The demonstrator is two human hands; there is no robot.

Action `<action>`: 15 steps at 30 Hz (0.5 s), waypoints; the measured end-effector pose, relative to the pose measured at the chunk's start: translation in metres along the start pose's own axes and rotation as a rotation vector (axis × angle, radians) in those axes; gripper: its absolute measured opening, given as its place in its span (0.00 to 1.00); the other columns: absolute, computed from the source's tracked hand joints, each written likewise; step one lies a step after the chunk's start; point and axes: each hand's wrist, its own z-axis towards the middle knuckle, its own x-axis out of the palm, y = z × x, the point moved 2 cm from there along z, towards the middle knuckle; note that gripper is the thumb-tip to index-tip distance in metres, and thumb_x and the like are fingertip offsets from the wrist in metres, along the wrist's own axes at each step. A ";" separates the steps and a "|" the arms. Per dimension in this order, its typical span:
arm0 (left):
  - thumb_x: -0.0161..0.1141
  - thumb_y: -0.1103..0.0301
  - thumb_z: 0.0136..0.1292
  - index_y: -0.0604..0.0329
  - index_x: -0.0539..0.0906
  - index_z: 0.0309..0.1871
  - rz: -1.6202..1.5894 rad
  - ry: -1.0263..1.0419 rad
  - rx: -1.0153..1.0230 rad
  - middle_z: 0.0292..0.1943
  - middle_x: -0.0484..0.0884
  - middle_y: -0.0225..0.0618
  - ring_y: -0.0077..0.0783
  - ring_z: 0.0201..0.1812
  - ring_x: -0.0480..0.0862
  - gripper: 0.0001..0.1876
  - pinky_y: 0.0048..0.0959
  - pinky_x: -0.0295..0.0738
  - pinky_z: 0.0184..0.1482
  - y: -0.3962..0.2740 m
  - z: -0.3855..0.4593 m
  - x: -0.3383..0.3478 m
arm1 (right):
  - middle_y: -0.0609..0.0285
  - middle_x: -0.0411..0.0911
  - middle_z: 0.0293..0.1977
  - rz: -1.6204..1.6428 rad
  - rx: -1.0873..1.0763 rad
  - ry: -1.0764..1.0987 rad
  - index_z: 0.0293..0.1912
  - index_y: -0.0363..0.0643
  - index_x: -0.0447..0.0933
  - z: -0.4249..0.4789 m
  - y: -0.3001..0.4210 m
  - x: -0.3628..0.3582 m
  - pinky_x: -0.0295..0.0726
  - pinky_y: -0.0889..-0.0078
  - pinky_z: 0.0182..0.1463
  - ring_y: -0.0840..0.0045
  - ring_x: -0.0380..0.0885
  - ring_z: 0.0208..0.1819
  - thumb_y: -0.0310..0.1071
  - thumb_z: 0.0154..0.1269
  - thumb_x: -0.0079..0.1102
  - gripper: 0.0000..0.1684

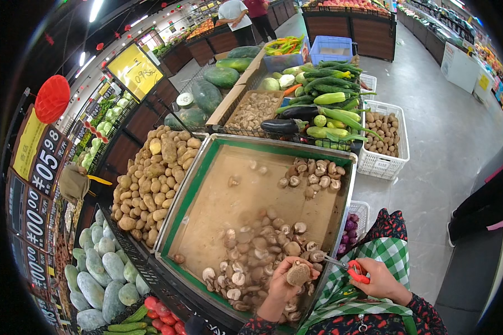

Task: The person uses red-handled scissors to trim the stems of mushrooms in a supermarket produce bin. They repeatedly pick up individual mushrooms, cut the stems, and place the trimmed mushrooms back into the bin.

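Over the near right corner of a shallow display bin (218, 184) lined with brown board, my left hand (281, 280) grips a shiitake mushroom (298, 274), its brown cap towards me. My right hand (377, 277) has its fingers in the red handles of a pair of scissors (357, 271). The metal blades point left, just beyond the held mushroom and close to the loose ones. A large heap of shiitake mushrooms (255, 247) lies beneath and around my left hand; some show pale gills. A smaller group of shiitake mushrooms (314, 173) sits in the far right corner.
Potatoes (155, 180) are piled left of the bin. Eggplants (283, 125) and cucumbers stand beyond its far rim. On the right floor are a white crate (383, 161) of potatoes and a basket with purple onions (348, 230). Another person's leg (482, 201) is at far right.
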 end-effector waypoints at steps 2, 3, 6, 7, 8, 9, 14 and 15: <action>0.45 0.74 0.77 0.61 0.72 0.62 -0.117 -0.040 -0.008 0.54 0.80 0.56 0.55 0.53 0.85 0.14 0.48 0.85 0.54 0.001 0.000 0.006 | 0.52 0.78 0.35 -0.017 -0.002 -0.010 0.51 0.36 0.78 0.000 -0.006 0.001 0.79 0.61 0.40 0.59 0.79 0.36 0.35 0.55 0.74 0.25; 0.44 0.73 0.77 0.60 0.72 0.63 -0.175 -0.056 -0.010 0.54 0.80 0.56 0.55 0.53 0.85 0.15 0.48 0.86 0.52 0.001 0.003 0.009 | 0.52 0.78 0.36 -0.027 -0.007 -0.017 0.50 0.37 0.78 0.000 -0.010 0.001 0.79 0.59 0.40 0.56 0.80 0.37 0.35 0.55 0.74 0.25; 0.44 0.70 0.79 0.57 0.72 0.64 -0.062 -0.281 -0.028 0.55 0.80 0.55 0.54 0.51 0.85 0.15 0.45 0.88 0.48 0.010 0.009 -0.044 | 0.51 0.79 0.36 -0.049 0.005 -0.067 0.52 0.36 0.78 -0.001 -0.028 -0.001 0.79 0.62 0.40 0.60 0.80 0.37 0.35 0.56 0.73 0.25; 0.43 0.70 0.80 0.57 0.71 0.64 -0.043 -0.397 -0.041 0.55 0.79 0.55 0.54 0.51 0.85 0.15 0.45 0.88 0.47 0.016 0.017 -0.066 | 0.51 0.79 0.35 -0.006 0.090 -0.096 0.53 0.36 0.78 -0.003 -0.035 -0.003 0.79 0.64 0.40 0.63 0.80 0.36 0.35 0.56 0.73 0.26; 0.43 0.69 0.80 0.58 0.71 0.64 -0.024 -0.515 -0.050 0.56 0.79 0.55 0.54 0.51 0.85 0.15 0.44 0.88 0.47 0.022 0.026 -0.088 | 0.51 0.79 0.35 0.038 0.171 -0.123 0.53 0.35 0.78 -0.005 -0.041 -0.006 0.79 0.66 0.41 0.65 0.80 0.36 0.35 0.56 0.72 0.26; 0.43 0.68 0.81 0.58 0.71 0.65 -0.007 -0.630 -0.063 0.57 0.79 0.55 0.54 0.50 0.85 0.15 0.43 0.88 0.46 0.028 0.038 -0.110 | 0.52 0.79 0.35 0.081 0.255 -0.154 0.54 0.34 0.78 -0.008 -0.049 -0.010 0.79 0.67 0.41 0.68 0.80 0.36 0.35 0.57 0.72 0.27; 0.48 0.73 0.77 0.59 0.73 0.61 -0.127 -0.811 -0.073 0.53 0.78 0.45 0.54 0.50 0.83 0.13 0.45 0.88 0.48 0.047 0.112 -0.204 | 0.66 0.75 0.28 0.318 0.482 -0.272 0.45 0.34 0.78 -0.030 -0.116 -0.015 0.73 0.75 0.37 0.83 0.70 0.30 0.36 0.57 0.71 0.20; 0.48 0.73 0.77 0.59 0.72 0.61 -0.104 -0.828 -0.062 0.53 0.77 0.45 0.53 0.50 0.83 0.13 0.46 0.88 0.49 0.046 0.135 -0.206 | 0.68 0.74 0.28 0.346 0.504 -0.290 0.42 0.35 0.77 -0.035 -0.123 -0.016 0.71 0.76 0.37 0.84 0.69 0.30 0.36 0.57 0.70 0.17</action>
